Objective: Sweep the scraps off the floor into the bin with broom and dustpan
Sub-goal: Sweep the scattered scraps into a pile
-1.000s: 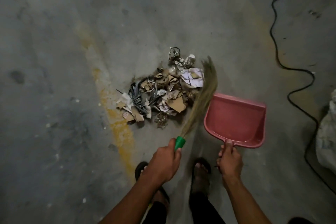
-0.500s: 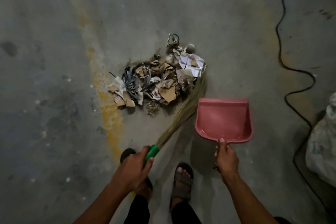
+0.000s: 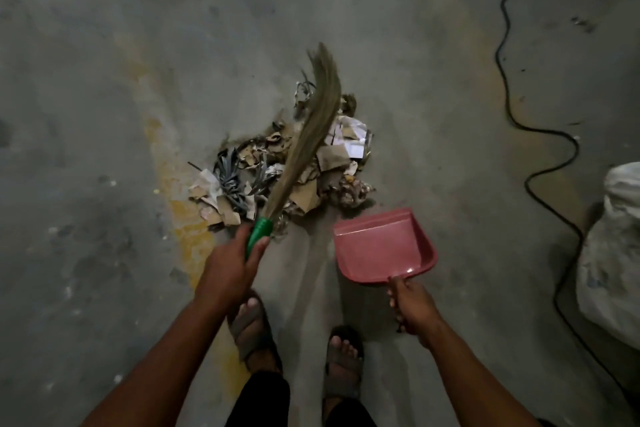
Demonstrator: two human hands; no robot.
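Gathering is the step in hand: your left hand (image 3: pixel 230 267) has its fingers curled tight round the green grip of the broom (image 3: pixel 311 135), whose straw head reaches up across the scraps (image 3: pixel 277 173) toward the upper middle of the frame, its tip past the far edge of the heap. Your right hand (image 3: pixel 414 308) is clamped on the handle of the pink dustpan (image 3: pixel 382 246), which sits just below and right of the pile, its open lip facing the scraps but not touching them. The pan looks bare inside, so nothing seems to have been swept in yet.

The scraps, torn cardboard, paper and dark strips, lie heaped on the floor (image 3: pixel 104 80) at the centre of the frame, beside a yellow stain.

Your next move, I judge, calls for setting the pan's lip flat against the floor right at the near edge of the heap, then drawing the broom toward it. No bin is plainly visible; a white sack (image 3: pixel 613 253) at the right edge, beside a black cable (image 3: pixel 540 135), may serve.
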